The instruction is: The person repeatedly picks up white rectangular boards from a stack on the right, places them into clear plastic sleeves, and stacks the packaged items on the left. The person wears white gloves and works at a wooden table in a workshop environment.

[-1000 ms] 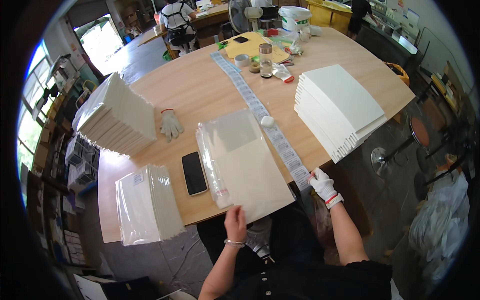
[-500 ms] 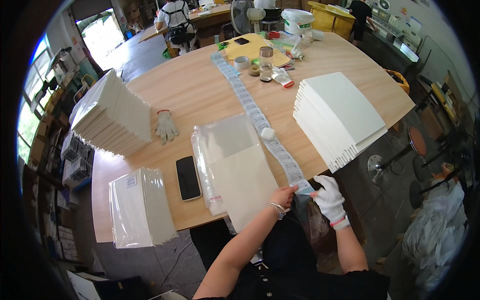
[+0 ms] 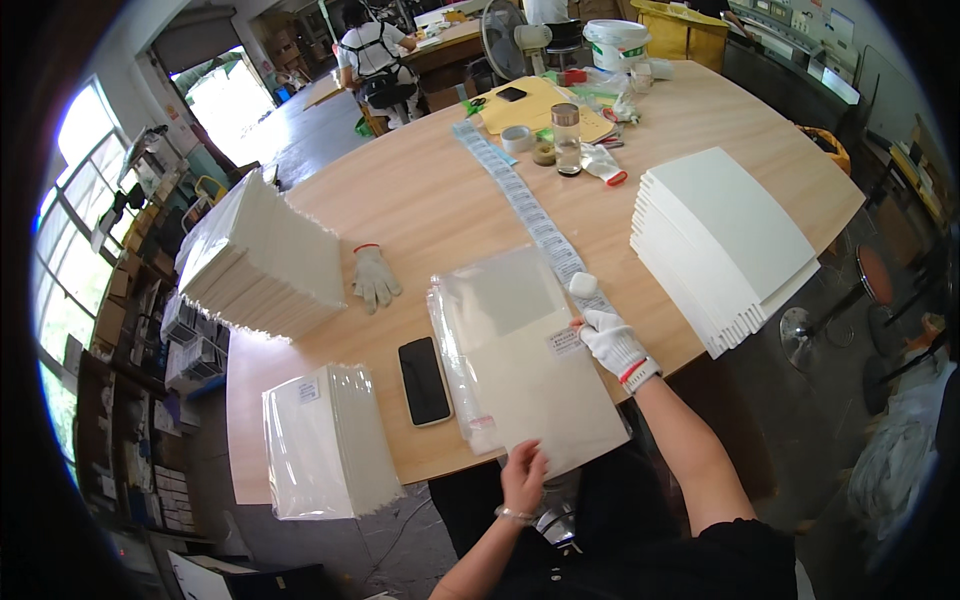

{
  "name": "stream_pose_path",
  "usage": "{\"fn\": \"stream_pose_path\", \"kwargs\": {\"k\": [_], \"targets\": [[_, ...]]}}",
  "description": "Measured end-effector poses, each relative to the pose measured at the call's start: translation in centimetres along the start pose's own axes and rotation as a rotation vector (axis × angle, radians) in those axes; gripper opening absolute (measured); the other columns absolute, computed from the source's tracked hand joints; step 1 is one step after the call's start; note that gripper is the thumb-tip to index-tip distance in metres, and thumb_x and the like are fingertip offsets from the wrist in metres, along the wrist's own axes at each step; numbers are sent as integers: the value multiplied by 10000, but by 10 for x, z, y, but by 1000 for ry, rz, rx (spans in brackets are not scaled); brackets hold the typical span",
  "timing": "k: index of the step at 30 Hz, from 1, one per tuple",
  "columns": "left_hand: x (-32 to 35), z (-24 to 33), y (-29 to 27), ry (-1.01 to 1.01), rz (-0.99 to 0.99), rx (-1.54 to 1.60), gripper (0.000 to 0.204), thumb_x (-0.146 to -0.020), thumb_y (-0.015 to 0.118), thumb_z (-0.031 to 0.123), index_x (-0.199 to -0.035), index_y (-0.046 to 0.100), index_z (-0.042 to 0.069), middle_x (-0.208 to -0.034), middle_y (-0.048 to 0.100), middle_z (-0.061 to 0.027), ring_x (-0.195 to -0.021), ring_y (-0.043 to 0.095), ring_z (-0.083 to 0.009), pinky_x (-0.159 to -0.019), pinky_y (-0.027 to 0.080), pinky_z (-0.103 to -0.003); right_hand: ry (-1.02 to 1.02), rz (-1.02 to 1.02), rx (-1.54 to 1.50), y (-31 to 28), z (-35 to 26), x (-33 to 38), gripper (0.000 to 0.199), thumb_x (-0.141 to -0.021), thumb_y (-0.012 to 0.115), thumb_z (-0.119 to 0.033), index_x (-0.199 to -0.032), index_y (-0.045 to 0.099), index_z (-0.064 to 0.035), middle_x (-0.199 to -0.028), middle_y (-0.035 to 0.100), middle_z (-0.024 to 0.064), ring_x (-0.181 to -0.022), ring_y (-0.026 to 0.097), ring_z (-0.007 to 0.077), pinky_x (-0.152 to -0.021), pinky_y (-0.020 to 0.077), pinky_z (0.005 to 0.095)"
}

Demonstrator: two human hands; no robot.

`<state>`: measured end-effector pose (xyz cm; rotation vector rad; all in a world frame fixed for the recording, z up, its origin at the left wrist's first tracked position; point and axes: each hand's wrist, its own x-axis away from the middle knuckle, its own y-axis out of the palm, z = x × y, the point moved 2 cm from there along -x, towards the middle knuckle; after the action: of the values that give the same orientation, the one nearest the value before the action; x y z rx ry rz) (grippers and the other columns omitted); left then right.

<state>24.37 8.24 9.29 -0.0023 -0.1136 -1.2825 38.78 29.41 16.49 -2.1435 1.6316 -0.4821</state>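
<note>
A cream board [image 3: 540, 400] lies over a stack of clear plastic bags [image 3: 455, 365], its near end reaching past the table edge. My right hand [image 3: 612, 345], in a white glove with fingertips bare, is closed at the upper edge of a small printed label [image 3: 565, 344]. That label is over the board's right part; whether it is stuck down I cannot tell. Beside the board's near edge, my bare left hand [image 3: 523, 480] has its fingers loosely bent and apart, holding nothing. A strip of labels [image 3: 535, 215] runs away across the table, with a white rounded block [image 3: 583, 285] on it.
A black phone [image 3: 425, 382] and wrapped stack [image 3: 320, 440] are on the left, with a taller stack [image 3: 255, 260] and glove [image 3: 375, 276] beyond. White boards [image 3: 725, 240] are piled right. Farther back stand a glass bottle [image 3: 566, 140], tape roll [image 3: 517, 138] and bucket [image 3: 616, 45].
A label has come off the strip and is now over the board. My right hand has moved up and left with it; my left hand has let go and drawn back toward me.
</note>
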Motion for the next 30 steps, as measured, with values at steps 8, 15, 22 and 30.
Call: {"fn": "stream_pose_path", "kwargs": {"k": [8,15,22,30], "targets": [[38,-45,-62,-206,335,133,231,-838,543,118,-1053,481,61,-917,537,-17,-758,523,-91,-600,431,-212,16,-31,124,42,18,-41,160,-805,510,-187,-848,595,-59,-763,606,130,-730,570,265,-651,435,348],[30,-58,-35,-510,39,402,337,-808,577,64,-1118,446,78,-1015,579,-66,-847,587,-170,-650,512,-306,-366,233,542,55,18,-36,235,-780,545,-222,-949,533,-58,-852,585,155,-789,565,328,-698,449,401],[25,-4,-27,-397,83,440,391,-794,575,34,-1146,412,76,-1032,565,-77,-878,583,-190,-632,522,-300,-139,216,508,2,-2,18,226,-783,540,-242,-887,505,-44,-854,578,179,-815,557,344,-669,445,457],[24,55,-65,49,-118,292,421,-833,533,11,-1206,341,-22,-1126,502,-93,-1061,468,-155,-900,368,-271,86,-181,-248,25,35,155,303,-781,517,-49,-1078,523,8,-710,523,25,-646,488,71,-567,405,216]]}}
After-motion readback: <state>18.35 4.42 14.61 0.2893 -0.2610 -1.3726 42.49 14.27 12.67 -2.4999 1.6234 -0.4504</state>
